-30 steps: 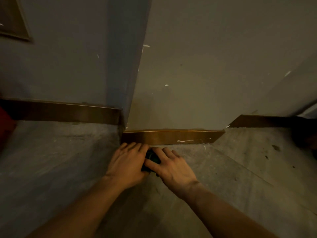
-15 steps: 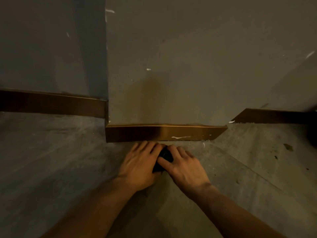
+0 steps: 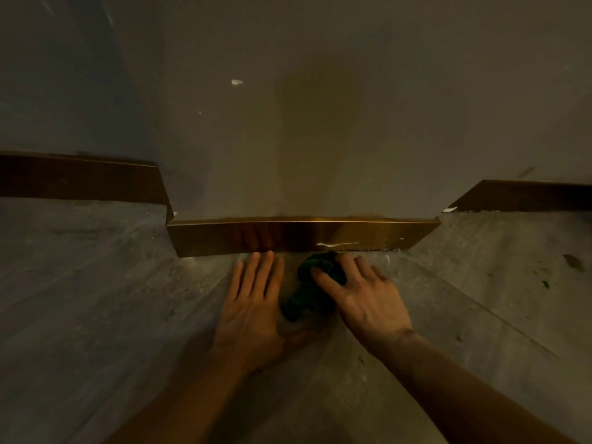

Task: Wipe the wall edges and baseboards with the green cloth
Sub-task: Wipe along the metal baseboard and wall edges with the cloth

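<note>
cloth [image 3: 315, 288]: dark green, plain
front baseboard [image 3: 304, 236]: glossy golden brown, with a thin white streak and small white flecks
side baseboards [image 3: 80, 179]: darker brown
wall [image 3: 320, 107]: dull grey-beige, a few white specks
floor [image 3: 96, 283]: mottled grey, dark spots at right
</note>
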Demonstrator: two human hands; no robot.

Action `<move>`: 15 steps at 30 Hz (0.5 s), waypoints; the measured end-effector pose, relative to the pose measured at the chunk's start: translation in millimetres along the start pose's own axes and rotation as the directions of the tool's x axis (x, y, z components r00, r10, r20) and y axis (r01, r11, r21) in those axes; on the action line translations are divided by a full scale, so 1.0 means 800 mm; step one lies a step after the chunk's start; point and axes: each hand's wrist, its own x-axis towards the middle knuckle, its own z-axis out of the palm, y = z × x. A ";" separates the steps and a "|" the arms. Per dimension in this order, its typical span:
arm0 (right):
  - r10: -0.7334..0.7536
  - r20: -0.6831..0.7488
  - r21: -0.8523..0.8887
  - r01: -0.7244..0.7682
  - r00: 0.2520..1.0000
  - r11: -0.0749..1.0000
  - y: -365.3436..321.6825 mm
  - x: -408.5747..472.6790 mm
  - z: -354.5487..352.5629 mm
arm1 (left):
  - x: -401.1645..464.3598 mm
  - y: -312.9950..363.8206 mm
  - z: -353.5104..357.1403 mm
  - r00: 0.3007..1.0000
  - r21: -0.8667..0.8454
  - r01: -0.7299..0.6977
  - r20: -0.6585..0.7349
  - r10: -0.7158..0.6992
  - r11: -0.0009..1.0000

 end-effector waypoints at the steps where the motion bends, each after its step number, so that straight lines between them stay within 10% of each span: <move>1: -0.014 -0.016 -0.008 0.013 1.000 1.000 0.001 0.005 0.000 | 0.000 -0.001 0.001 1.000 0.006 0.013 0.005 -0.013 1.000; 15: -0.260 -0.111 -0.246 0.227 0.959 0.942 -0.012 0.072 0.008 | -0.003 -0.003 0.002 1.000 0.127 -0.004 0.030 0.000 0.992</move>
